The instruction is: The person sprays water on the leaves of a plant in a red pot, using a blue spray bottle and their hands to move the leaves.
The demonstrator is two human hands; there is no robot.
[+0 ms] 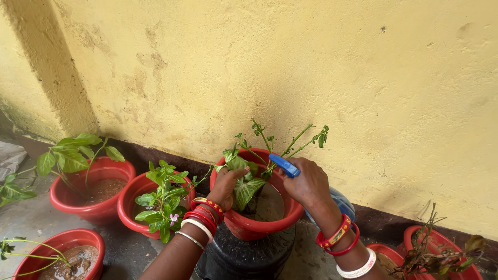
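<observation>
Holding broad green heart-shaped leaf (246, 190) in left hand (225, 185) grip; right hand (309, 182) grip closed round blue-triggered plastic spray bottle (332, 199), probably. Keep nozzle on red plastic pot (249, 225) foliage.

Access, red pot (259, 225) on black drum (244, 256): open from above/front. Rear blocked by yellow wall (311, 62), just behind rim. Stems (295, 140) + leaves crowd pot mouth. Left: flowering pot (132, 207) nearly touching, poss. no gap. Right: floor strip free to dried-plant pot (441, 243).
</observation>
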